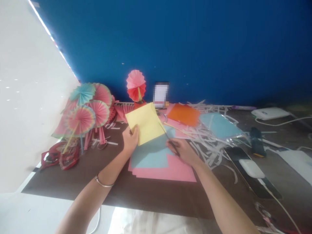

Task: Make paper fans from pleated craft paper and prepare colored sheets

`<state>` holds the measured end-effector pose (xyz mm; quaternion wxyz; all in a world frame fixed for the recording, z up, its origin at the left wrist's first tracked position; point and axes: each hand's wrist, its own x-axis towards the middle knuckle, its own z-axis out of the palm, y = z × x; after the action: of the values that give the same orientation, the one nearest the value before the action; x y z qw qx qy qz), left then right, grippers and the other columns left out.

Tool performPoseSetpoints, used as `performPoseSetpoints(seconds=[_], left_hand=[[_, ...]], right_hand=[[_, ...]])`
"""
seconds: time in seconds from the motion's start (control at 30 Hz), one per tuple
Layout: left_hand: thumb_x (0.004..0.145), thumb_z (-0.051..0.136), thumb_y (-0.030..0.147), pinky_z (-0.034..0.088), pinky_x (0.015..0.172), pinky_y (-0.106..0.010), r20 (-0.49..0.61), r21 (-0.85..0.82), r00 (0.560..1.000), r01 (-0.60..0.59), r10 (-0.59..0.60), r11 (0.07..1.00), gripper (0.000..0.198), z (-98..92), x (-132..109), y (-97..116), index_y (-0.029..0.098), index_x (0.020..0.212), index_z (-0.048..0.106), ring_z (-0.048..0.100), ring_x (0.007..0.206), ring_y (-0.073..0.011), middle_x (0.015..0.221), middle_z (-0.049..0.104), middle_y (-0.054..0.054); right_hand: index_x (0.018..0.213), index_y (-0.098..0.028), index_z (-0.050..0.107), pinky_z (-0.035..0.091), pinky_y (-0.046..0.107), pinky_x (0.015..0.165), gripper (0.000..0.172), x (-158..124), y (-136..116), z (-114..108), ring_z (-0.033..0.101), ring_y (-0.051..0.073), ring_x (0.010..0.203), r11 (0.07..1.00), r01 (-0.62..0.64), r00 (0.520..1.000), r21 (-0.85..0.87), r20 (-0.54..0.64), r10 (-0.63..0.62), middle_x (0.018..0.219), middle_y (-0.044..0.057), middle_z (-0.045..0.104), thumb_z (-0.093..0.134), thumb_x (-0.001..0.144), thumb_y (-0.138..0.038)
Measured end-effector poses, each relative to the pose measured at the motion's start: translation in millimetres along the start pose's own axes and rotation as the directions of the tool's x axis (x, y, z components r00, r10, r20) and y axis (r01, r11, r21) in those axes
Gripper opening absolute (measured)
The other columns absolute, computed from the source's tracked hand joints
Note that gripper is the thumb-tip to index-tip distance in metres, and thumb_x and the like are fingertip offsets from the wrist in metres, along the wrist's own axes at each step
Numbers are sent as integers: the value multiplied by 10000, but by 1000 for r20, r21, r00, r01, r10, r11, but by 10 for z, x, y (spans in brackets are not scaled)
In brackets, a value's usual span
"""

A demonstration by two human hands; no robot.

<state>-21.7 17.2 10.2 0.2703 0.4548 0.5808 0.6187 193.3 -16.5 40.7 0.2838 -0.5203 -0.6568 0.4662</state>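
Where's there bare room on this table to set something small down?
The tabletop shows bare in front of the pink sheets, between the left forearm and the right forearm; also at front left, between the left forearm and blurred red items. Crowded: the right, with paper strips and a phone; back left, with paper fans.

Pink and blue pleated paper fans (pixel 97 113) crowd the left side of a dark brown table (pixel 60 182) below a deep blue wall (pixel 195 48). At right, a tangle of thin white paper strips (pixel 208 148) lies near a slim purple pen (pixel 243 107), while a small white rounded case (pixel 251 168), trailing a white cable (pixel 280 204), rests atop a black smartphone (pixel 255 188).
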Motion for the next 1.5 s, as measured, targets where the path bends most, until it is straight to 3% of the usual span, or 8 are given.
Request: performPoseSetpoints(seconds=[0.47, 0.63, 0.87, 1.07, 1.23, 1.5], left_hand=[[731, 553, 367, 417, 561, -207, 0, -5, 1000, 11, -11, 1000, 268, -6, -2, 28, 109, 760, 622, 525, 590, -116, 635, 595, -19], [738, 550, 357, 427, 570, -208, 29, -5, 1000, 4, -4, 1000, 268, -6, -14, 51, 105, 783, 629, 544, 620, -125, 660, 608, -33], [720, 567, 359, 424, 550, -203, 57, -61, 997, 47, -43, 997, 270, 18, -38, 43, 104, 782, 635, 554, 626, -127, 677, 617, -39], [708, 580, 362, 380, 475, -188, 152, -80, 982, 122, -109, 989, 254, 45, -84, 50, 111, 675, 607, 490, 514, -93, 576, 561, -6], [705, 588, 350, 385, 480, -190, 208, -89, 970, 143, -122, 986, 252, 60, -125, 56, 101, 707, 622, 492, 518, -95, 585, 569, -11], [690, 602, 354, 389, 485, -198, 205, -110, 969, 164, -139, 980, 261, 62, -135, 53, 96, 717, 631, 499, 526, -100, 607, 586, -20]], right_hand=[[698, -156, 576, 304, 211, 464, 375, 9, 15, -25, 359, 75, 469, 998, 32, 999, 49, 5, -32, 494, -50, 404, 591, 697, -531], [793, -156, 573, 239, 190, 335, 385, -2, 51, 2, 338, 64, 375, 987, -95, 995, 132, 4, 95, 463, -65, 373, 542, 733, -535], [750, -158, 531, 228, 186, 291, 344, 5, 57, 33, 358, 61, 337, 968, -112, 994, 225, 20, 110, 455, -61, 412, 507, 764, -500], [673, -173, 497, 274, 195, 319, 348, -6, -22, 33, 377, 63, 354, 978, -77, 997, 195, -6, 80, 460, -52, 432, 513, 760, -510], [600, -181, 430, 296, 190, 338, 421, -6, -3, 30, 414, 64, 381, 983, -47, 998, 175, -22, 52, 498, -33, 472, 492, 760, -566], [584, -179, 414, 308, 189, 355, 422, 1, 15, 40, 429, 67, 413, 981, -21, 1000, 192, -4, 22, 522, -25, 471, 486, 783, -544]])
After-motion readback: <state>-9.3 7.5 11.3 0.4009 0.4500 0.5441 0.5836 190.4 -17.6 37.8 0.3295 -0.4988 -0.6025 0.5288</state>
